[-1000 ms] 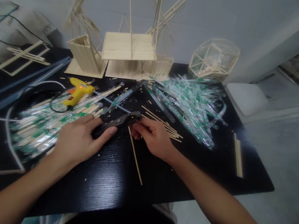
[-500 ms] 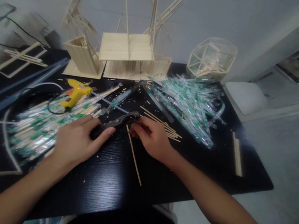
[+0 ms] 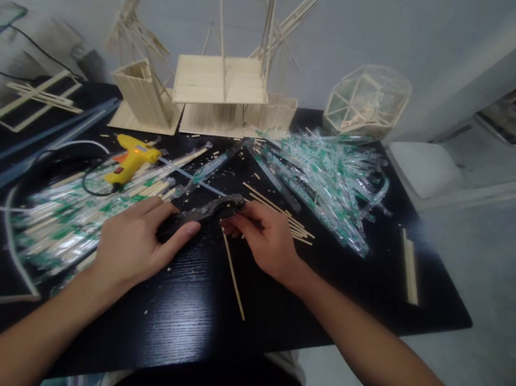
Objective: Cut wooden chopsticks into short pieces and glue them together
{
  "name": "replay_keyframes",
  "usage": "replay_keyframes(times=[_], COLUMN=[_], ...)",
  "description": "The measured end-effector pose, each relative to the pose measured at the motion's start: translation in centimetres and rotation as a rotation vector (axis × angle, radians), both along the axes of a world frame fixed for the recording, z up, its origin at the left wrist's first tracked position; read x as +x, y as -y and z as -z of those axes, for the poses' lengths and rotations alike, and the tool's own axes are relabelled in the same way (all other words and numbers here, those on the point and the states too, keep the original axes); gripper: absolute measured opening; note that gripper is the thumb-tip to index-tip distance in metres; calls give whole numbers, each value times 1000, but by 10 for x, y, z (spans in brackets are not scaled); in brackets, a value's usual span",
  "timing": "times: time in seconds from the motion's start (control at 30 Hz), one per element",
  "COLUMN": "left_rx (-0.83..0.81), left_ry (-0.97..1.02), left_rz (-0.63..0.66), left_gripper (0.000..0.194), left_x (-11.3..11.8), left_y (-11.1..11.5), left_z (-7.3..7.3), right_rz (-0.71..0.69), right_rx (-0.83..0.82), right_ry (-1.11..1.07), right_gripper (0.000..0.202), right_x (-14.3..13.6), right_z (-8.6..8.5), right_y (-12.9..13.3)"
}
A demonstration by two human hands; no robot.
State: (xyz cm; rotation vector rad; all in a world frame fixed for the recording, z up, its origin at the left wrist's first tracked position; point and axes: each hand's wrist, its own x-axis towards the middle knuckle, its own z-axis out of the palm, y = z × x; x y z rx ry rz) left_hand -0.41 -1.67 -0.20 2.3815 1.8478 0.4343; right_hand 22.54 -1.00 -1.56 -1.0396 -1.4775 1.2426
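Observation:
My left hand [image 3: 138,235] is closed around one end of a dark curved tool [image 3: 207,211], its thumb lying along the near side. At the tool's arched far end, my right hand [image 3: 267,238] has its fingers pinched together; whatever lies between them is hidden. A thin wooden stick [image 3: 235,279] slants toward me over the black table, its upper end meeting the right fingertips. Beyond the right hand lie several more thin sticks [image 3: 298,230].
On the left, a yellow glue gun [image 3: 131,161] rests on bagged sticks [image 3: 63,219]. Clear-and-green wrappers [image 3: 325,178] are heaped at the right. Wooden stick structures [image 3: 147,100] and a faceted clear container [image 3: 368,103] stand at the back. Short sticks [image 3: 409,266] lie near the right edge.
The dark curved tool and my left hand have shifted slightly right. The thin stick's upper end has moved a little right and nearer me. My right hand stays nearly in place.

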Motion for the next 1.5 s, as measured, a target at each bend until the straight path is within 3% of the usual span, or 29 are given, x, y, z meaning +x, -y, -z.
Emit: replay_keyframes(times=[0.93,1.2,1.5], left_rx=[-23,-123,10], left_ry=[-95,-1,41], left_rz=[-25,-58,-29], left_gripper=[63,62,59], left_x=[1,-4,-3], left_y=[3,-5,-3], left_z=[-5,-2,2], right_rz=[-3,-50,-69], right_rx=[5,-110,-73], right_ry=[39,-84,-18], right_gripper=[25,27,32], right_x=[0,0,2], right_z=[-4,-4,-5], right_y=[0,-4,-6])
